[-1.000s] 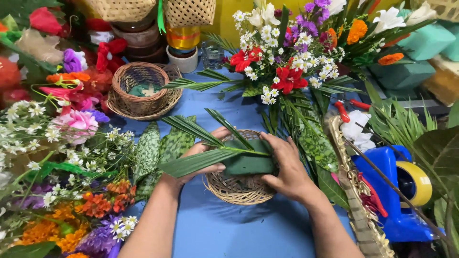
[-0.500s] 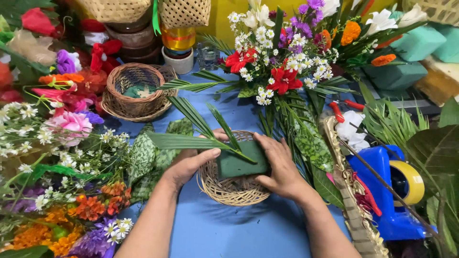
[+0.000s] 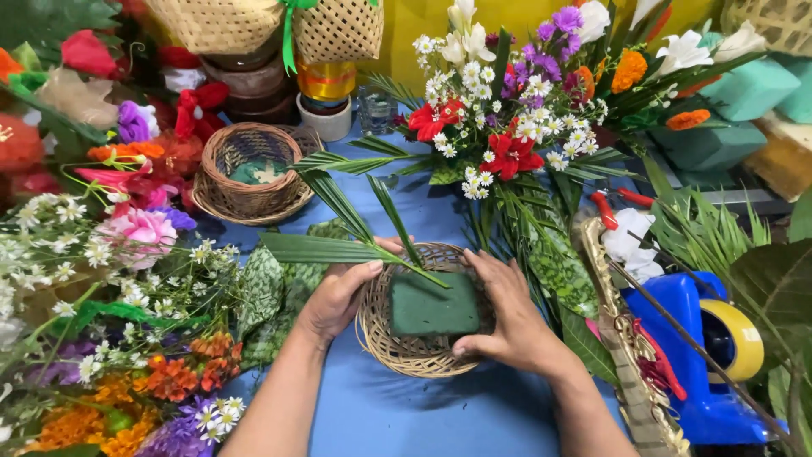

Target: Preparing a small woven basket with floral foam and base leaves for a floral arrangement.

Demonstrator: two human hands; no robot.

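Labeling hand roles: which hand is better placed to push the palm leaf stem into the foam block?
Left, probably. The left hand already pinches the palm leaf at the edge of the green foam block. The right hand braces the wicker basket and foam.

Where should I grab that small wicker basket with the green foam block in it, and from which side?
Probably by the rim of the wicker basket, from the two sides. It is shallow and round with no handle in view, the green foam block fills its middle, and palm leaves stick out the far side. The left hand and right hand already flank it.
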